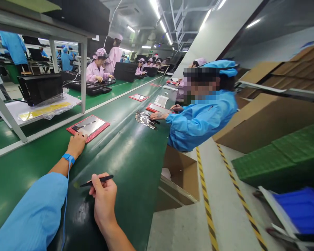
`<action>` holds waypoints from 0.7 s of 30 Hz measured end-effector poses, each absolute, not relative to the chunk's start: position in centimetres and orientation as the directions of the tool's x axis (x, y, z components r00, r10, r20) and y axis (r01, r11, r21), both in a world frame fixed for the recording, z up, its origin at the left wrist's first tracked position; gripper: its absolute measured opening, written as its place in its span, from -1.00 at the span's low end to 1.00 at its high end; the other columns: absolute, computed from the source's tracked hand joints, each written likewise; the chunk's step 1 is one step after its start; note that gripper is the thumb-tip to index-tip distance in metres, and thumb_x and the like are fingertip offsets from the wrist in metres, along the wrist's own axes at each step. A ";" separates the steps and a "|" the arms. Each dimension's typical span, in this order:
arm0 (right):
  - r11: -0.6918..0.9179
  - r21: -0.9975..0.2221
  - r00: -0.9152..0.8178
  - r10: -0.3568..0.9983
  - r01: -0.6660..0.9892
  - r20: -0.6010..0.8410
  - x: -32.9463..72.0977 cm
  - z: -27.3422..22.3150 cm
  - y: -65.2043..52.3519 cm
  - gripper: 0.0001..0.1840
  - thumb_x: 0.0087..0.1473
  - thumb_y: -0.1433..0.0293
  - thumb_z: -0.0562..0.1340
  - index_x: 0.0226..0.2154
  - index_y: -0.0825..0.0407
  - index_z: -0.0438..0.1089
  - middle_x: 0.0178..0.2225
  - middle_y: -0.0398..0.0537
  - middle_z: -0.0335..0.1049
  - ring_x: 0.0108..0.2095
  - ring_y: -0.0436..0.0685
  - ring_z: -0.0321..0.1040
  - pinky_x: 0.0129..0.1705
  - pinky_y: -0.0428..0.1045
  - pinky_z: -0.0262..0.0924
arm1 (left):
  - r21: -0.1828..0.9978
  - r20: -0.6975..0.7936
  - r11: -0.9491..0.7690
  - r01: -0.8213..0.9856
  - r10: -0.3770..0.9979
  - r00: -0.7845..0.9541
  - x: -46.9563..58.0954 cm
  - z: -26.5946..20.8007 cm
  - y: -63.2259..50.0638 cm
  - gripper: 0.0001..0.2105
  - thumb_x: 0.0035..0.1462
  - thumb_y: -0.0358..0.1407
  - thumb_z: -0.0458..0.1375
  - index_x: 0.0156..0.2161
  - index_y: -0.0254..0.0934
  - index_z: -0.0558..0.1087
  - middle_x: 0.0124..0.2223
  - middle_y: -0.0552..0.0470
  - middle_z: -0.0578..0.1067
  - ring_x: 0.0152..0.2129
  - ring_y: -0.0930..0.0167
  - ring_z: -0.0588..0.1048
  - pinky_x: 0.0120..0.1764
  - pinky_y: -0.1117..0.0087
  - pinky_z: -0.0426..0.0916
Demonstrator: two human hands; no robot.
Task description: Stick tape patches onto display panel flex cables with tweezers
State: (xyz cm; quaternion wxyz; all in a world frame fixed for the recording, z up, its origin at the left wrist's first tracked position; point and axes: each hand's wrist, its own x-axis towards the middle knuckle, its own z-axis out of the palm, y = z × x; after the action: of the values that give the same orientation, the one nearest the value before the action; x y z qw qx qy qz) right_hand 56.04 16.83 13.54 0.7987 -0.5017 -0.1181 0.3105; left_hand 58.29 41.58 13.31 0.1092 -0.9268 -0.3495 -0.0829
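Note:
My left hand [77, 143] reaches forward with its fingers bent over the near edge of a red tray [99, 133], gripping it. On that tray lies a flat silver panel [94, 128] with a dark strip [85, 125] across it. A blue wrist strap [68, 158] with a cord circles my left wrist. Closer to me, my right hand [104, 195] is closed around black tweezers [96, 181]. Their tips point left, just above the green tabletop [131, 174]. The undersides of my left fingers are hidden.
A co-worker in blue [199, 115] sits ahead on the right, hands by a pile of thin strips [145, 119] and another red tray [153, 108]. A further red tray [138, 97] lies beyond. A metal shelf [83, 76] stands left; a cardboard box [181, 174] is below right.

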 end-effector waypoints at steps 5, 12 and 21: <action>0.317 -0.876 0.792 0.600 -0.365 -0.113 56.2 13.2 17.1 -0.45 -0.02 -0.05 0.49 -0.42 0.03 0.33 -0.51 -0.09 0.48 -0.63 -0.05 0.22 -0.55 -0.13 0.08 | -0.197 0.166 -0.799 0.569 0.544 0.822 58.4 13.5 42.3 -0.74 0.38 -0.18 0.26 0.01 -0.33 0.52 0.03 -0.10 0.55 0.01 0.23 0.54 0.10 0.03 0.49; 0.348 -0.879 0.853 0.508 -0.326 -0.115 57.5 13.0 17.4 -0.49 -0.03 0.00 0.49 -0.42 0.02 0.32 -0.60 -0.20 0.36 -0.64 -0.03 0.21 -0.57 -0.12 0.06 | -0.227 0.164 -0.854 0.468 0.440 0.883 54.1 14.8 40.8 -0.82 0.43 -0.29 0.15 0.00 -0.35 0.50 0.00 -0.09 0.55 -0.01 0.25 0.53 0.20 0.03 0.35; 0.395 -0.879 0.903 0.421 -0.266 -0.084 59.0 12.7 18.0 -0.46 -0.09 -0.04 0.48 -0.43 0.02 0.31 -0.60 -0.16 0.41 -0.66 -0.02 0.23 -0.60 -0.12 0.06 | -0.226 0.142 -0.887 0.402 0.379 0.915 45.3 15.8 32.8 -0.66 0.38 -0.50 -0.14 -0.15 -0.35 0.51 -0.20 -0.23 0.54 -0.19 0.14 0.52 0.19 0.02 0.23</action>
State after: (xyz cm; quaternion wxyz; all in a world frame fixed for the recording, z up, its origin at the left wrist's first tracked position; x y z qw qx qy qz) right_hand 59.02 18.00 12.65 0.8318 -0.5096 -0.0761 0.2067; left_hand 45.32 32.84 15.75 0.1262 -0.9702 -0.2013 -0.0470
